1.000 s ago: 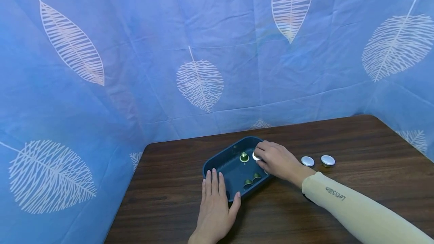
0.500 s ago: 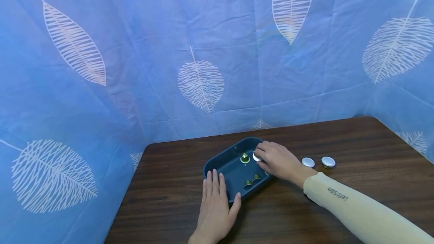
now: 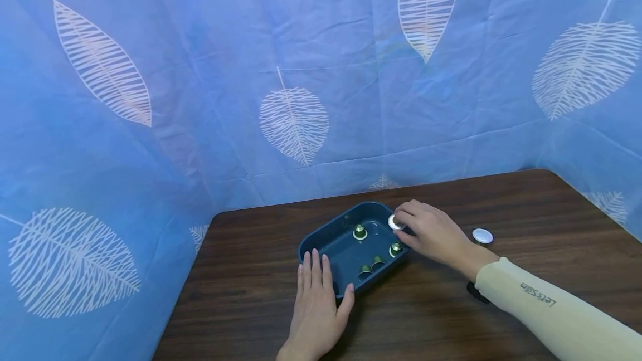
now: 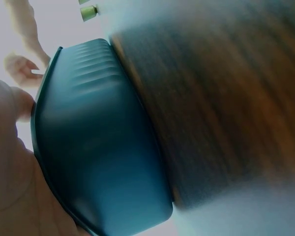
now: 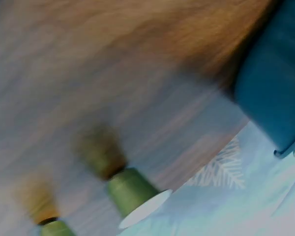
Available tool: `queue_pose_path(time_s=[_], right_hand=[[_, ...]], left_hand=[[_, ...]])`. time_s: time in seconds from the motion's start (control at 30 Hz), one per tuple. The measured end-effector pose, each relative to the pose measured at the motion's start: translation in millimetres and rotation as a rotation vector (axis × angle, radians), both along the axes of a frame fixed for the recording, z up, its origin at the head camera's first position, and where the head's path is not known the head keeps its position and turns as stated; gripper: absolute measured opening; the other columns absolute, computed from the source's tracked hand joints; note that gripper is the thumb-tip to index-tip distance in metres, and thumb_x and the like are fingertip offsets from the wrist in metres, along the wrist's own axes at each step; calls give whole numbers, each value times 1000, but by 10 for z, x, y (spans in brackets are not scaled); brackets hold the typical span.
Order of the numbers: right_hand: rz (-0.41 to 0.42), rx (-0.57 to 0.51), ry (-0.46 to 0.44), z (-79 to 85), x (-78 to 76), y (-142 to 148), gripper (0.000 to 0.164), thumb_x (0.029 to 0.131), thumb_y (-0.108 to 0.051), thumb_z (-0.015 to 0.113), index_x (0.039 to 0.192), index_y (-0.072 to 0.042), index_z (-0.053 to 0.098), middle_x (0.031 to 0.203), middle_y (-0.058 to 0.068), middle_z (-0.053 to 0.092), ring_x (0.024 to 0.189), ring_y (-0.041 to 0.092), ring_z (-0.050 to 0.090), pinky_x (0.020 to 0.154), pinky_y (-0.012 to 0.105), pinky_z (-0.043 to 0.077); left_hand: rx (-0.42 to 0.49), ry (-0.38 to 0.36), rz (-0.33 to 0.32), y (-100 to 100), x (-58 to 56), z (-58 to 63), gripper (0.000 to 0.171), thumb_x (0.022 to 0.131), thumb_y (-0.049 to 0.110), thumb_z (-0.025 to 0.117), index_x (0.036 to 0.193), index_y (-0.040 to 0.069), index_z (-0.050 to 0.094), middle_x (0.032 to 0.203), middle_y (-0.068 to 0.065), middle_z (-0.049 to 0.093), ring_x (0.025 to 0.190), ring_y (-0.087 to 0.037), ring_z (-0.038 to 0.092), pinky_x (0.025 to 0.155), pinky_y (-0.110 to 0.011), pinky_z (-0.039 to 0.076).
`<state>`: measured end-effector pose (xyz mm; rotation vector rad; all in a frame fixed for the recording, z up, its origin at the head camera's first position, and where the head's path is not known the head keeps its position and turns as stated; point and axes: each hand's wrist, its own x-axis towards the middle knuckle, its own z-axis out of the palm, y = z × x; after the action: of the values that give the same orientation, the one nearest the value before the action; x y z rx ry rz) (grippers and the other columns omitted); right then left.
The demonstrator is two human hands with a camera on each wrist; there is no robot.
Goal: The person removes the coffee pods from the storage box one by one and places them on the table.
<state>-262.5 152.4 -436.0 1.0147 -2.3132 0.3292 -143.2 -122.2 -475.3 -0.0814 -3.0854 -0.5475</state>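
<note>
My left hand (image 3: pixel 317 311) rests on the near left end of a dark blue tray (image 3: pixel 328 224), its fingers straight over the rim. In the left wrist view the palm lies along the outer wall of the tray (image 4: pixel 103 142). Over the tray's far right end, my right hand (image 3: pixel 433 233) pinches a coffee capsule (image 3: pixel 394 222) with a white lid, turned on its side. Inside the tray, one green capsule (image 3: pixel 359 232) stands lid down at the back and another capsule (image 3: pixel 395 248) near the right wall. Two more green capsules (image 3: pixel 378 262) sit along the front wall.
A lid-up capsule (image 3: pixel 482 236) stands on the brown wooden table (image 3: pixel 241 288) right of the tray. The right wrist view shows two green capsules on the table, one nearer capsule (image 5: pixel 132 194) with its white lid visible. A blue leaf-print cloth (image 3: pixel 210 71) hangs behind.
My right hand has moved right, carrying the capsule from over the tray's inside to its right rim. A capsule by the right wall now shows; one on the table is now covered by the hand.
</note>
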Motion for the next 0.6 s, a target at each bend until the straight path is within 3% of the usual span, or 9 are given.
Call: queue_pose_path(time_s=[0.07,0.13,0.2,0.23,0.37,0.43,0.47,0.53,0.6], right_hand=[[5,-14,5,-1,27,64,33,79,-16,96,106,-9,79,104,4,75,96,18,72,81,39,66],[18,-32,6,-11,50,133,27,87,-23,91,107,-9,79,105,4,75,96,17,72,81,40,66],[27,-46,9,-14,73,191,27,87,-23,91,107,-9,78,105,3,75,97,17,72,81,40,66],[30,-51,12,-16,82,217,25,92,-27,88,107,-10,78,106,3,74,97,17,72,80,40,65],[48,-80,34,-13,129,297,24,87,-20,91,104,-10,78,105,3,75,95,17,71,77,41,65],[57,-94,44,-22,154,334,23,100,-34,79,103,-11,78,105,3,75,95,17,71,76,41,64],[58,-101,49,-24,169,350,25,101,-37,76,102,-11,78,105,3,75,95,18,71,75,41,64],[51,-110,56,-37,199,383,45,110,-50,56,100,-12,78,104,3,76,94,18,72,74,41,65],[41,-113,61,-54,227,409,63,111,-58,37,98,-13,78,104,3,76,93,18,72,73,41,65]], left_hand=[[3,-4,3,-1,-6,3,87,107,64,47,168,4,34,181,-18,17,170,-38,11,135,-61,17],[3,-8,1,-4,-11,2,87,107,64,46,168,3,34,181,-19,17,170,-39,11,135,-62,17],[5,-6,1,-5,-13,-2,87,107,64,46,167,3,34,180,-20,18,169,-40,11,135,-63,17],[4,-5,1,-8,-14,-4,87,107,64,46,167,3,34,180,-20,18,169,-40,12,135,-63,18],[2,4,-4,-12,-18,-13,87,107,64,46,167,3,35,180,-20,18,169,-40,13,135,-63,18],[1,1,-5,-11,-20,-13,87,107,64,45,167,3,35,180,-20,18,169,-40,13,135,-63,18],[2,0,-5,-10,-21,-12,87,107,64,45,167,3,35,180,-20,18,169,-40,13,135,-63,17],[4,-1,-6,-9,-23,-11,87,107,64,45,167,3,35,180,-20,18,169,-40,12,135,-63,17],[6,-2,-8,-8,-24,-10,87,107,64,45,167,3,35,180,-21,18,169,-40,12,135,-63,17]])
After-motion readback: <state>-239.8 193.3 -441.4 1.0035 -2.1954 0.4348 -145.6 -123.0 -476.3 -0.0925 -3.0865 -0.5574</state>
